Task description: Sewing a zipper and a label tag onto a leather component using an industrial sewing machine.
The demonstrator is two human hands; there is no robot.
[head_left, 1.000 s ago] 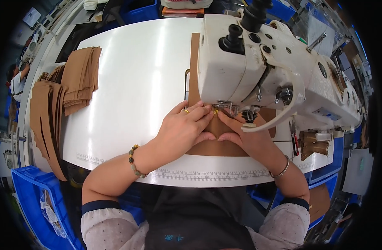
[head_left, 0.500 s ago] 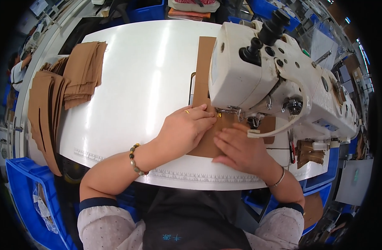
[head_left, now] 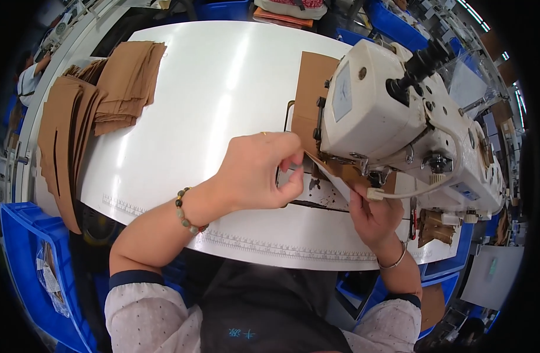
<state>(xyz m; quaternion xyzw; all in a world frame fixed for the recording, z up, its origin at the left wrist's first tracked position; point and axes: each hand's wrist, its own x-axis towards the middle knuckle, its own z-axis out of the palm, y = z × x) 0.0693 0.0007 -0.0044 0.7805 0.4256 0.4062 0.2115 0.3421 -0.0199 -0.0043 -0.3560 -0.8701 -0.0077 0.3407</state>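
A flat brown piece [head_left: 310, 88], perhaps leather or fabric, runs under the head of the white sewing machine [head_left: 364, 100]. Its near edge is lifted and folded back, showing a pale underside. My right hand [head_left: 377, 217] pinches this raised edge close to the needle area. Beside the piece's left edge, my left hand [head_left: 261, 170] is raised with its fingers curled in and the thumb bent toward them. What those fingers hold, if anything, does not show. Under the lifted edge the machine's dark-spotted bed plate [head_left: 320, 191] is exposed.
Stacks of brown cut pieces [head_left: 125, 82] lie on the white table [head_left: 193, 117] at the far left; slotted ones [head_left: 64, 141] hang over its edge. Small brown scraps [head_left: 437, 228] sit at the right. Blue bins [head_left: 40, 265] stand below. Another person [head_left: 30, 79] is at far left.
Both hands lay flat on the brown piece earlier. My left hand has risen and curled, and my right hand has moved right and lifted the near edge, uncovering the bed plate. The view has shifted slightly.
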